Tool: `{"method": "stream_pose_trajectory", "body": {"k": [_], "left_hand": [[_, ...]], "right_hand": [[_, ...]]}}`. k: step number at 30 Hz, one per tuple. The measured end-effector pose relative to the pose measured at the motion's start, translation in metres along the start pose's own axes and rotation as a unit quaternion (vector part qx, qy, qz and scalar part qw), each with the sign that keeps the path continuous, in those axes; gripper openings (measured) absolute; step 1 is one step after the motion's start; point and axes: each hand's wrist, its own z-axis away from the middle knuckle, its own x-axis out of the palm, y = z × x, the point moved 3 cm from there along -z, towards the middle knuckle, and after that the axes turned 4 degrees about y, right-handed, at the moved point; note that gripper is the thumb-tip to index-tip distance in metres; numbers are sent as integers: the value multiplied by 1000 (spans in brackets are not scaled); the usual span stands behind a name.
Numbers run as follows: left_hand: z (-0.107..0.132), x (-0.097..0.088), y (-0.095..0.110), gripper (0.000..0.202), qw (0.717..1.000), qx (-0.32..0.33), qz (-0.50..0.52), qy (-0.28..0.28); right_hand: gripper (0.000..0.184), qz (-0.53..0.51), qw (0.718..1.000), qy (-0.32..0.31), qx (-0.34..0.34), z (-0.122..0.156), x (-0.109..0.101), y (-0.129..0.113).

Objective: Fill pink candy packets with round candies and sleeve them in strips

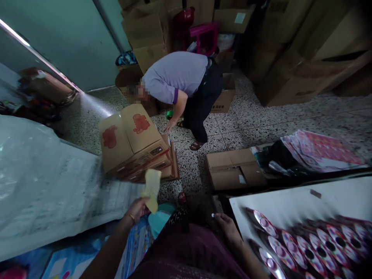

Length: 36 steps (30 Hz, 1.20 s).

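Observation:
My left hand [136,210] is closed on a pale yellow slip of paper [152,189], which it holds up in front of me beside a plastic-covered surface with printed sheets [52,186]. My right hand [226,224] hangs low at the edge of a white board [290,205]. Its fingers are curled, and something small and pale shows at the fingertips; I cannot make out what. Several round pink and silver packets [308,248] lie in rows on the board.
A person in a lilac shirt [177,75] bends down to the speckled floor. A stack of cardboard boxes with red prints [132,141] stands ahead, a flat box [232,168] to its right. More cartons [305,58] fill the back, with pink stools [205,37].

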Motion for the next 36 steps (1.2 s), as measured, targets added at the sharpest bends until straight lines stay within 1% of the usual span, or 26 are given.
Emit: {"method": "stream_pose_trajectory", "body": {"k": [1,2,3,4,6,8,10,12,13,14,16,18,20,23,24,26,28,30,33,36], "left_hand": [[2,-3,-26,4,999,-39,-28,2],[3,-7,-48,3,997,-66,-36,-1],[2,-11,-66,4,995,-86,-37,-16],[1,-16,-81,5,994,-100,-41,-23],[-7,-27,-100,7,992,-106,-61,-40],[-20,-34,-108,9,990,-88,-105,-43],[-32,-35,-108,9,987,-65,-142,-34],[-37,-27,-106,8,987,-42,-149,-36],[-34,-19,-104,8,988,-29,-145,-46],[-27,-9,-102,10,988,-15,-133,-71],[1,17,-99,15,984,9,-102,-147],[41,47,-98,21,969,4,-53,-241],[87,77,-101,26,947,-15,-19,-319],[149,116,-115,32,917,-18,25,-399],[169,127,-124,34,904,-25,29,-425],[207,142,-148,37,881,-40,25,-470],[243,151,-176,38,867,-45,10,-496],[279,157,-207,39,857,-46,-10,-513],[332,167,-251,40,840,-48,-47,-539],[379,178,-282,41,831,-46,-81,-549]], "right_hand": [[41,-11,1000,-1,3,3,-2,4],[41,-27,1000,-3,5,7,-2,7],[41,-44,999,-3,7,10,-2,11],[40,-56,998,2,7,13,-1,15],[39,-73,997,21,4,18,2,25],[39,-86,996,38,4,26,5,40],[39,-98,994,49,4,37,8,57],[38,-103,993,51,-2,53,10,73],[38,-100,994,51,-10,63,10,79],[36,-95,994,51,-23,74,10,83],[34,-88,993,56,-54,97,7,82],[33,-87,989,75,-96,121,-1,71],[31,-74,981,95,-151,149,-14,54],[25,-37,957,142,-249,196,-48,34],[23,-27,946,168,-276,213,-63,32],[20,-1,917,231,-326,249,-94,37],[17,55,876,285,-385,284,-123,49],[14,134,822,319,-452,316,-148,63],[13,259,725,356,-530,357,-178,84],[19,396,620,378,-562,386,-199,109]]}}
